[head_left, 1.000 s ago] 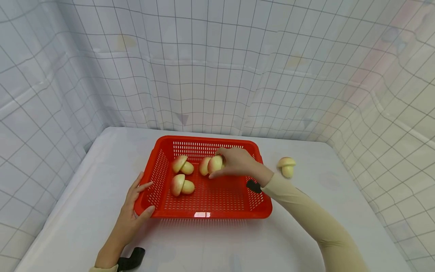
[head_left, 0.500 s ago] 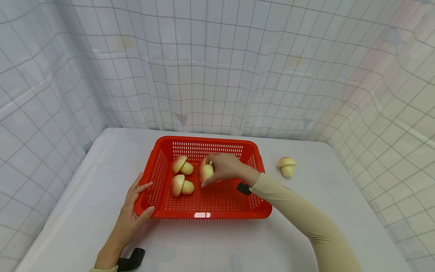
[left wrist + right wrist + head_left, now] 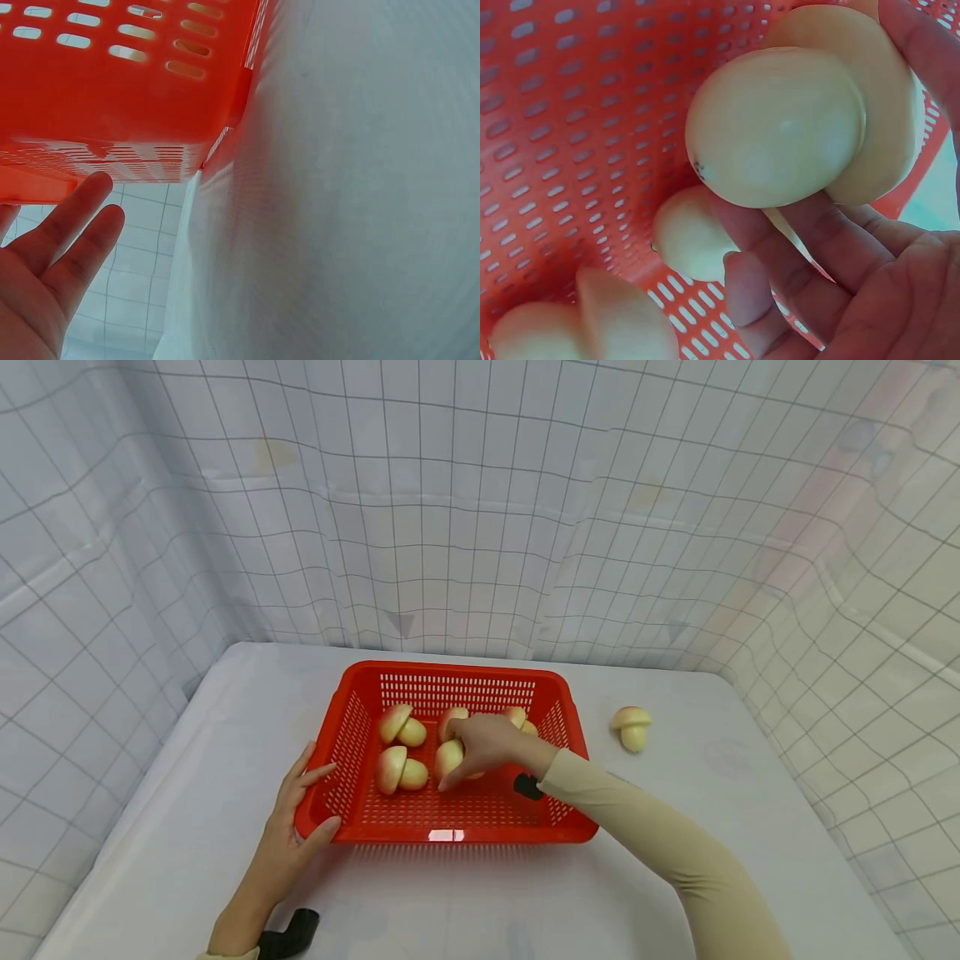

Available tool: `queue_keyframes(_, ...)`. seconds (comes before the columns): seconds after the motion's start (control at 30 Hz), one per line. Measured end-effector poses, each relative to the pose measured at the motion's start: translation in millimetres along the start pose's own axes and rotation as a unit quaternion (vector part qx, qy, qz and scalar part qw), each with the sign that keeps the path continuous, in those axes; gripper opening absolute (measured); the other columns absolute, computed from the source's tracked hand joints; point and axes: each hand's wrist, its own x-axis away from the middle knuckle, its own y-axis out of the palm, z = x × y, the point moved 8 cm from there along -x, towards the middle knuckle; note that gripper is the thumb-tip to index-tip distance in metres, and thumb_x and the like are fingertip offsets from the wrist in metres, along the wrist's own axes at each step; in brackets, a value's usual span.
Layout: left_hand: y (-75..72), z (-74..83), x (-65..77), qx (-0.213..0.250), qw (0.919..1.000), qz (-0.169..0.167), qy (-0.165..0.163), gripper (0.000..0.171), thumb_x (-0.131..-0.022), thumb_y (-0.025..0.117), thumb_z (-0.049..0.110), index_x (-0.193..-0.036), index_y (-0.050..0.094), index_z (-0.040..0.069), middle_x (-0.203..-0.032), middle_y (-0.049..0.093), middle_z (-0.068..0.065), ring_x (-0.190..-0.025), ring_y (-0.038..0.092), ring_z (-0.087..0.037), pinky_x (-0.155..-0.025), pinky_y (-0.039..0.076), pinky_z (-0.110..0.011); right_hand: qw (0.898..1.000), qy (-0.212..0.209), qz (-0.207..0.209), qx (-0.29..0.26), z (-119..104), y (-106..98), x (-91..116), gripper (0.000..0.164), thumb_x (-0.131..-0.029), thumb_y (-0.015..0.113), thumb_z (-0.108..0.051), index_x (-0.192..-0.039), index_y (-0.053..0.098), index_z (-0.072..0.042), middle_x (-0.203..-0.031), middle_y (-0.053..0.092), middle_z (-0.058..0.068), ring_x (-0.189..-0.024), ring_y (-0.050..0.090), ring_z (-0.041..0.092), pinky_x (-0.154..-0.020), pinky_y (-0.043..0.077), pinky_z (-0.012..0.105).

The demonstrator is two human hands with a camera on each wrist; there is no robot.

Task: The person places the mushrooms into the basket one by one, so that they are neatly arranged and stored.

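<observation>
A red slotted plastic basket [image 3: 457, 835] stands on the white table. In the head view, my right hand [image 3: 487, 743] is inside it, gripping a model mushroom [image 3: 448, 760] with a yellow-pink cap. The right wrist view shows that mushroom's rounded pale stem [image 3: 772, 127] between thumb and fingers. Just behind it lies another mushroom [image 3: 452, 723], partly covered by the hand. Two mushrooms, a rear one [image 3: 400, 725] and a front one [image 3: 400, 770], lie to the left. My left hand [image 3: 285, 827] rests at the basket's left front corner, fingers straight and spread.
A further mushroom [image 3: 519, 720] lies at the basket's back right, partly behind the right wrist. Outside the basket, a single mushroom [image 3: 632, 728] lies on the table [image 3: 697, 802] to the right. White grid-patterned curtains [image 3: 465, 527] enclose the back and sides.
My right hand has moved left and toward the front of the basket with its mushroom, uncovering the one at the back right. The left hand stays at the corner.
</observation>
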Motion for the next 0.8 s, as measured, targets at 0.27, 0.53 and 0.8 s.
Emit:
queue_keyframes(0.27,0.5,-0.9,-0.4,0.002,1.0000,0.000,-0.003,0.064,-0.080,0.067,0.006,-0.140,0.043,0.014,-0.157,0.012,0.003,-0.134,0.020,-0.007,-0.085,0.039,-0.012,1.000,0.001,-0.002,0.010,-1,7,0,0.053,-0.064,0.079,-0.059,-0.088,0.051,-0.021,-0.072,0.055,-0.007,-0.066,0.052,0.011,-0.057,0.042,0.027)
queue_keyframes(0.53,0.8,-1.1,-0.5,0.001,1.0000,-0.001,-0.002,0.065,-0.080,0.067,0.005,-0.140,0.043,0.013,-0.157,0.012,0.005,-0.134,0.020,-0.007,-0.085,0.039,-0.011,1.000,0.002,-0.003,0.013,0,11,0,0.054,-0.065,0.078,-0.060,-0.089,0.050,-0.020,-0.071,0.054,-0.006,-0.065,0.052,0.010,-0.055,0.041,0.026)
queue_keyframes(0.8,-0.4,-1.9,-0.7,0.003,1.0000,0.001,0.006,0.064,-0.080,0.066,0.003,-0.139,0.043,0.011,-0.157,0.012,0.001,-0.134,0.020,-0.008,-0.086,0.038,-0.011,1.000,0.002,-0.001,0.022,2,10,2,0.055,-0.066,0.075,-0.064,-0.090,0.051,-0.021,-0.072,0.055,-0.007,-0.067,0.053,0.010,-0.056,0.041,0.026)
